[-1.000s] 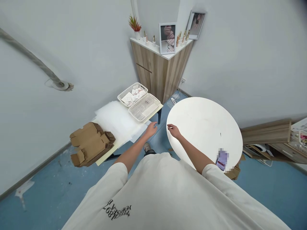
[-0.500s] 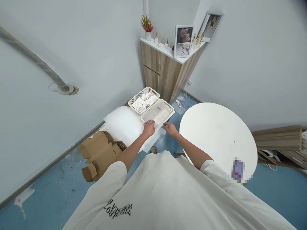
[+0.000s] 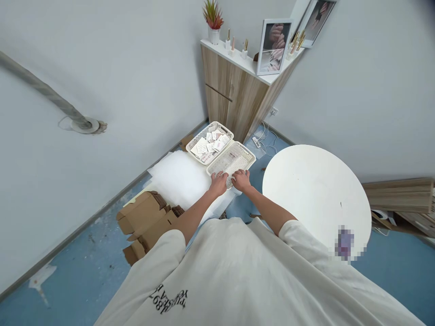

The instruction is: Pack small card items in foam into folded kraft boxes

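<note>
Both arms stretch toward the middle of the frame, where the left hand (image 3: 218, 182) and the right hand (image 3: 241, 180) meet the near end of a white basket (image 3: 245, 158). This basket sits just right of the frame's centre line, and clear plastic pieces (image 3: 222, 163) lie in it, mostly along its left side. The fingers of both hands are bent downward over the near end, with something small and clear showing in the narrow gap between them; whether either hand truly grips it, or only rests on the rim, cannot be told, since the fingertips are hidden or too small to read. Touching or just beside it, up and to the left, a second basket (image 3: 224, 130) holds a loose heap of white packets (image 3: 213, 144). Left of the hands lies a pile of white sheets (image 3: 181, 179), and lower left of that, flattened cardboard boxes (image 3: 146, 217), partly behind the left arm. A round table (image 3: 312, 190) fills the right of the frame, well apart from the hands, with a blurred purple item (image 3: 345, 242) near its lower edge. The step in hand looks like taking hold at the nearer basket, either of a clear piece or of the basket's end. From here, the next move seems to call for a sure pinch on one piece without dragging its neighbours.
</note>
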A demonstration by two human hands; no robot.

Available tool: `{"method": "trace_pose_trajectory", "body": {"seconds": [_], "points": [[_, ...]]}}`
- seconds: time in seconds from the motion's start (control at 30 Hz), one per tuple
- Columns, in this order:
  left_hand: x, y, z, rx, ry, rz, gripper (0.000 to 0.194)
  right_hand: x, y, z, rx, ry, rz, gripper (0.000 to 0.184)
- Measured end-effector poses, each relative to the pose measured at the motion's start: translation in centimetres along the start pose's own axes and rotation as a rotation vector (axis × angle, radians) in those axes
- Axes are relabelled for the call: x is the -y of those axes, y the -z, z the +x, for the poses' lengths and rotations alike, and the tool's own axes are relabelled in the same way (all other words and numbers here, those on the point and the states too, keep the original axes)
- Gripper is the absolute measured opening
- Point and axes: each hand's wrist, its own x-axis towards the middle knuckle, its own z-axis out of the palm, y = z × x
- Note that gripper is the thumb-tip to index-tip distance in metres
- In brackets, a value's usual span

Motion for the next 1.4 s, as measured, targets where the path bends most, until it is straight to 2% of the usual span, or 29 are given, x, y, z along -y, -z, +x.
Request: {"method": "trace_pose_trajectory", "body": {"seconds": [0.23,0.37,0.57,0.63,0.73,0.9,1.03,1.13,1.4], "points": [[0.0,0.1,0.2,0.031,0.010,-0.006,0.063,-0.1,-0.3,1.0,-0.034,-0.011,-0.022,0.026],[0.3,0.1,0.0,-0.021,-0.004,-0.050,0.063,0.0,0.1,0.9,-0.054,0.007,-0.010,0.028],[-0.4,0.6,1.6,-0.181,0.083,-0.139,0.060,-0.7,3.0,-0.8,-0.153,0.002,0.088,0.032],[-1.2,0.5,2.8,-0.208,0.112,-0.179,0.052,-1.6,4.0,-1.8,-0.214,-0.049,0.135,0.033],[-2.9,-0.5,4.7,-0.196,0.059,-0.255,0.038,-4.0,5.2,-3.5,-0.273,-0.177,0.244,0.032],[-7.9,-4.2,6.8,-0.103,-0.058,-0.382,0.027,-10.2,5.5,-7.6,-0.315,-0.359,0.561,0.029],[-13.4,-8.3,7.3,0.031,-0.051,-0.443,0.021,-15.3,4.5,-12.7,-0.385,-0.535,0.740,0.028],[-17.4,-11.9,7.2,0.128,-0.025,-0.429,0.020,-18.9,3.4,-16.7,-0.417,-0.661,0.818,0.038],[-25.4,-22.2,6.3,0.253,0.015,-0.294,0.041,-27.0,-0.6,-25.8,-0.394,-0.799,0.886,0.039]]}}
